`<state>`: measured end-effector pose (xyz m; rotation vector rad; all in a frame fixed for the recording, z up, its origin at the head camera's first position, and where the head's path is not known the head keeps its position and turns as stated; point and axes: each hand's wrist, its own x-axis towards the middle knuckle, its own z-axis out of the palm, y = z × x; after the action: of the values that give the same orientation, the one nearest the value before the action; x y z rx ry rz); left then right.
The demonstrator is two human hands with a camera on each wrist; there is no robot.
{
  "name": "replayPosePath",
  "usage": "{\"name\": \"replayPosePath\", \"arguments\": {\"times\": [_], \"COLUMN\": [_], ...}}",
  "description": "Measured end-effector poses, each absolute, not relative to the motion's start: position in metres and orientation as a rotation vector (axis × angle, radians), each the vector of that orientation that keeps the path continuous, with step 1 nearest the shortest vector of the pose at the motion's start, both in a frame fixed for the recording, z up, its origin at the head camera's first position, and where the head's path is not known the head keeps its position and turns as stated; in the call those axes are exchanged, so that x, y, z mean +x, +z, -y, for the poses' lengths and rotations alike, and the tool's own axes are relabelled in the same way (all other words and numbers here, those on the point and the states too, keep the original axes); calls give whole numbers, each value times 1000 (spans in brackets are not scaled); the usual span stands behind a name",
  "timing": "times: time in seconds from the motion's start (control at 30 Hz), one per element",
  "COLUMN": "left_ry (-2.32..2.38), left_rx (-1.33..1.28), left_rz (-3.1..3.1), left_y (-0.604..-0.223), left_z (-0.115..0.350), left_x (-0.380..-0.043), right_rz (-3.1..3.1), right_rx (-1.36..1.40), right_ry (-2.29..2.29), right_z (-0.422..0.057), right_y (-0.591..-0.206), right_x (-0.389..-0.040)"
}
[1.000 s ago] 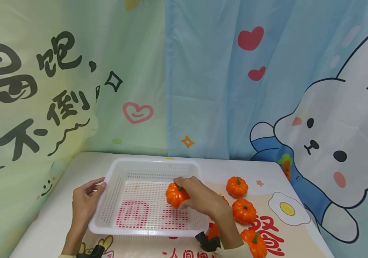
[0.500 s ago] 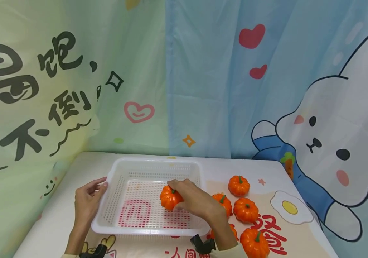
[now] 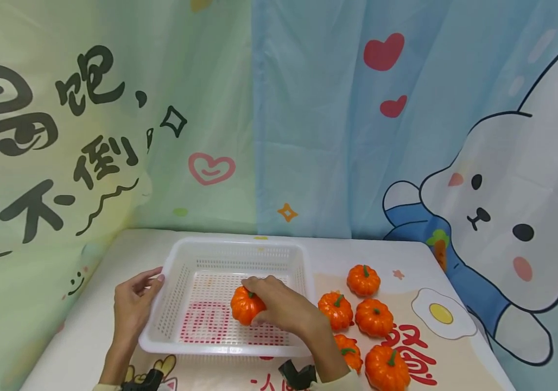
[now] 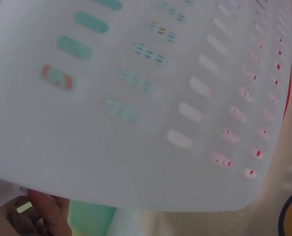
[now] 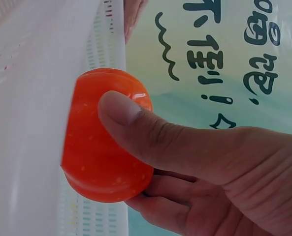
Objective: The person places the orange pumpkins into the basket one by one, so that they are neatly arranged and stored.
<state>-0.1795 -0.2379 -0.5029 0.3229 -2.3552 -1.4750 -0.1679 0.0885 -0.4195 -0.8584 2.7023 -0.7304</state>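
My right hand (image 3: 286,307) holds a small orange pumpkin (image 3: 245,307) with a green stem over the floor of a white plastic basket (image 3: 230,350). In the right wrist view the thumb (image 5: 121,108) lies across the shiny pumpkin (image 5: 106,152), with the other fingers round its far side. At the basket's left side, my left hand (image 3: 132,304) grips the rim between thumb and fingers. Its fingers (image 4: 47,211) show beside the rim at the lower left of the left wrist view. The holes in the basket's wall and floor let the printed cloth show through.
Right of the basket lie several more orange pumpkins, among them a back one (image 3: 363,280), a middle one (image 3: 374,318) and a front one (image 3: 387,367). The right forearm passes beside the nearest pumpkin (image 3: 348,353). A printed curtain (image 3: 303,119) hangs behind the table (image 3: 93,293).
My right hand has carried the pumpkin leftward and a little lower over the basket floor. Pumpkins behind the right forearm have come into fuller view. The left hand stays at the rim.
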Motion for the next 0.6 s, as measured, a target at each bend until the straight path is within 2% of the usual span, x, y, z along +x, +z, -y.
{"name": "replayPosePath", "arguments": {"times": [0.6], "left_ry": [-1466], "left_rx": [323], "left_rz": [2350], "left_y": [-505], "left_z": [239], "left_x": [-180], "right_rz": [-2713], "right_rx": [-1000], "right_ry": [-607], "right_z": [-59], "right_y": [-426], "right_x": [-170]}}
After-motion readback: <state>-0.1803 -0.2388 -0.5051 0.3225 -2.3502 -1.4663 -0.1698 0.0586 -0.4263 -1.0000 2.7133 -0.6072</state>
